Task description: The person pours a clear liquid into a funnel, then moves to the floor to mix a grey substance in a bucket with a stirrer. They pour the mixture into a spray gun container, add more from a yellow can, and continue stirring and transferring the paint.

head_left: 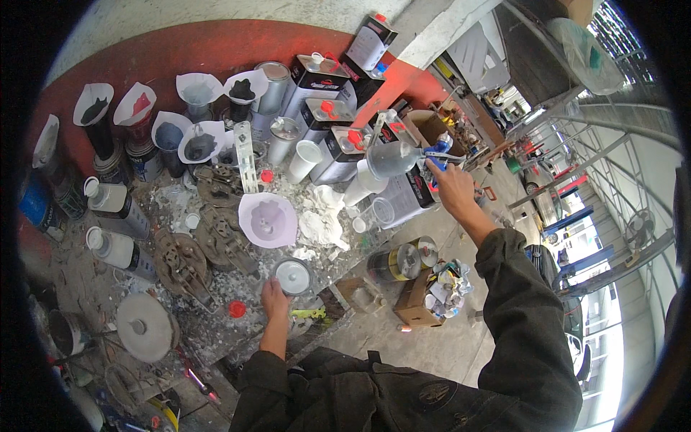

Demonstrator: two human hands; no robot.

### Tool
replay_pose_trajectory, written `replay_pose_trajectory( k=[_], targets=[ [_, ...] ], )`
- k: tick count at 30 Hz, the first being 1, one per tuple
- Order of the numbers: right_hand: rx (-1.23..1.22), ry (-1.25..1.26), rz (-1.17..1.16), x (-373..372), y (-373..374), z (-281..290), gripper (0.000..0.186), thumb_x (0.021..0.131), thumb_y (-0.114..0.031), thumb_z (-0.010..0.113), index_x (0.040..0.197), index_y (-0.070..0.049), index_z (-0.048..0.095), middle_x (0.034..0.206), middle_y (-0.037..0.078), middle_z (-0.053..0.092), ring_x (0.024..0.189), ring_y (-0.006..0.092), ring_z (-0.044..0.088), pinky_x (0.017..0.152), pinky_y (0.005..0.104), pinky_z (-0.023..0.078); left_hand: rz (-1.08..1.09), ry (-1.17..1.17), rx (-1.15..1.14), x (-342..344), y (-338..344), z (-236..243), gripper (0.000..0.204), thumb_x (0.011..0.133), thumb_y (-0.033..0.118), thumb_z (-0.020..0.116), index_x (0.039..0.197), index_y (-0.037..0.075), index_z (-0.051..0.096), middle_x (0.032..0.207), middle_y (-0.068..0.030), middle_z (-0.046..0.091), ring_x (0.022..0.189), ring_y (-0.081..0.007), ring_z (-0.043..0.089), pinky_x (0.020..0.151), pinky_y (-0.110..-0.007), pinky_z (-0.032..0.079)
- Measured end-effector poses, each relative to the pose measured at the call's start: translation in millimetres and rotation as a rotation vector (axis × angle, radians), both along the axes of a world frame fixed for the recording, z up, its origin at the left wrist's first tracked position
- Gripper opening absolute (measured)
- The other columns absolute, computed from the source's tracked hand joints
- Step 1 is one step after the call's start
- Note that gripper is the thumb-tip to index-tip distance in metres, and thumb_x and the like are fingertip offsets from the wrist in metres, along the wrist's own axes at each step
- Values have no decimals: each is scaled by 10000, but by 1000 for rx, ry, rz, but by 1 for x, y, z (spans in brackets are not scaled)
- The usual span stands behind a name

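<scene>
Left hand (274, 299), lower centre, has fingers clamped on cup (294, 276), best kept level; right hand (455, 189), upper right, grips spray gun (440, 148).

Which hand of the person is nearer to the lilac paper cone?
Left. The left hand holds the round tin just below the lilac paper cone in the picture; the right hand is farther away, to the cone's right, on the blue spray gun.

Daylight enters from the right, overexposing the far opening (610, 360). The workbench (248, 288) receives moderate, diffuse light (shadows are soft). Fisheye distortion bends straight edges near the blackened periphery.
</scene>
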State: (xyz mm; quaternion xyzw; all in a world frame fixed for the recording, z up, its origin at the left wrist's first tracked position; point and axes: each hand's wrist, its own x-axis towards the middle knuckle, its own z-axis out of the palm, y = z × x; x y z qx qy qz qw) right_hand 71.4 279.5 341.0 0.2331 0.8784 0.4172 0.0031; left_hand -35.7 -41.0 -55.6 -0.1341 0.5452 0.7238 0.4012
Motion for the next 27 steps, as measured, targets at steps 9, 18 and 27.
replay_pose_trajectory(
  k=[9,18,27],
  targets=[
    [-144,114,-121,6,6,-14,567,845,-65,570,1369,-279,557,869,157,657,803,324,681,647,449,533,28,-19,-2,1,-4,-1,364,1024,332,487,1213,29,555,1142,-139,601,994,-269,625,727,-418,600],
    [-560,521,-471,67,-5,-60,629,795,-126,619,1385,-334,546,1038,203,693,991,400,659,838,499,520,22,83,-16,6,-22,16,326,1026,301,497,1228,54,568,1067,-60,634,924,-174,630,694,-347,585],
    [-1264,1165,-244,119,25,-85,664,789,-45,699,1427,-126,532,782,22,643,583,83,526,533,261,436,50,-10,83,46,-42,71,248,1030,214,507,1196,47,585,1033,-37,646,858,-113,633,710,-289,562]
  ],
)
